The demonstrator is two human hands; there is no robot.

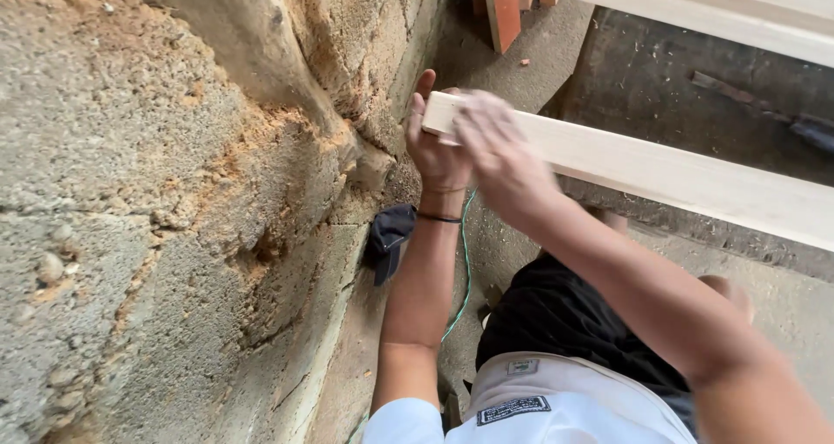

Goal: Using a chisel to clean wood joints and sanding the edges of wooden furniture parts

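Note:
A long pale wooden plank (660, 170) runs from the centre out past the right edge. My left hand (432, 144) grips its near end from below, thumb up beside the rough block wall (174, 201). My right hand (495, 144) lies blurred on top of the plank's end, fingers spread over the wood. A thin dark band circles my left wrist.
A second pale plank (730, 9) crosses the top right above a dark workbench surface (678, 88). A green cord (465, 279) trails down to the sawdust-covered floor. A dark cloth object (389, 235) lies against the wall's base. Reddish wood pieces (502, 9) stand at the back.

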